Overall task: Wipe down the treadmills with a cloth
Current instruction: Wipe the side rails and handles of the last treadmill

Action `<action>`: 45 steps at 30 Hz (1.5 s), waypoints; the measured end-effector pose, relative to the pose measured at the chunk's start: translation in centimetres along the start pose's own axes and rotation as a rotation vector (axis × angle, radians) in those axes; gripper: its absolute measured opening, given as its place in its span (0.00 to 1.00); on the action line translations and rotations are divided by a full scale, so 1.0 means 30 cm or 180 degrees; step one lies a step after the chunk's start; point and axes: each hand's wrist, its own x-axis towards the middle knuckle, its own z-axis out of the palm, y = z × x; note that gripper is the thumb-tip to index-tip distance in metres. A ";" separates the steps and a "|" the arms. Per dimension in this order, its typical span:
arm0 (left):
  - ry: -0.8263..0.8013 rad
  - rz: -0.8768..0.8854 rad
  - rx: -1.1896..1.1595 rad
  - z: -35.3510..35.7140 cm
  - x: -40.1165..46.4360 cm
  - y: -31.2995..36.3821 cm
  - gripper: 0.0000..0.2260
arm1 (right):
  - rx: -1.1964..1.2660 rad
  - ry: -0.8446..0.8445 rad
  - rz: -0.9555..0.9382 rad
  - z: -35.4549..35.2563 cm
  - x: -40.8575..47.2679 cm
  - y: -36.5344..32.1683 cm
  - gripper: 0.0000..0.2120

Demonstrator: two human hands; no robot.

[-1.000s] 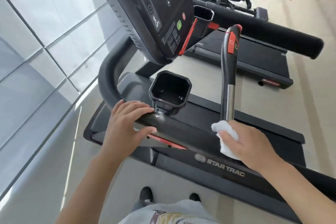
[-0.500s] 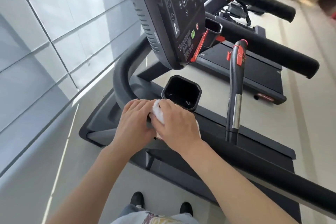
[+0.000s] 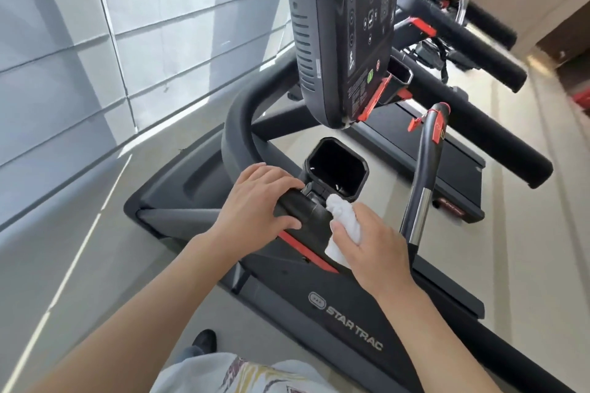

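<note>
A black Star Trac treadmill (image 3: 348,309) stands in front of me, its console (image 3: 344,29) tilted overhead. My left hand (image 3: 255,201) wraps over the black side handrail (image 3: 306,210) just left of the cup holder (image 3: 335,166). My right hand (image 3: 370,242) grips a crumpled white cloth (image 3: 341,220) and presses it on the same rail, directly below the cup holder. A bare stretch of rail shows between the two hands. An upright grip bar (image 3: 421,188) with a chrome band rises just right of my right hand.
A second treadmill (image 3: 453,169) stands beyond, its long black handrails (image 3: 485,124) reaching to the right. A grey panelled wall (image 3: 95,41) runs along the left. Beige floor (image 3: 526,265) lies between and to the right of the machines. My shoe (image 3: 204,340) shows below.
My right hand carried the cloth left along the rail until it met my left hand, then drew back right a little, leaving a gap. My left hand stayed on the rail. The view tilted up.
</note>
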 end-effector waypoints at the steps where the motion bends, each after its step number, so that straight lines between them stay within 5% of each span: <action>1: 0.0003 0.0001 0.0008 0.000 0.002 -0.001 0.29 | -0.0059 0.0007 -0.0042 0.004 0.013 -0.020 0.14; 12: 0.0132 -0.0060 -0.0152 0.003 0.001 -0.008 0.39 | 0.0200 0.0059 -0.0616 0.073 0.161 -0.188 0.14; 24: 0.0052 0.0152 -0.0187 0.007 0.005 -0.026 0.25 | -0.0118 -0.0006 0.0371 -0.053 -0.101 0.168 0.16; 35: -0.0026 0.0012 -0.0043 -0.008 0.002 -0.008 0.31 | -0.0278 0.0230 -0.0463 0.087 0.166 -0.197 0.15; 45: -0.0031 0.0035 -0.0226 -0.011 -0.002 -0.012 0.24 | -0.0010 0.0124 -0.0111 -0.036 -0.098 0.134 0.15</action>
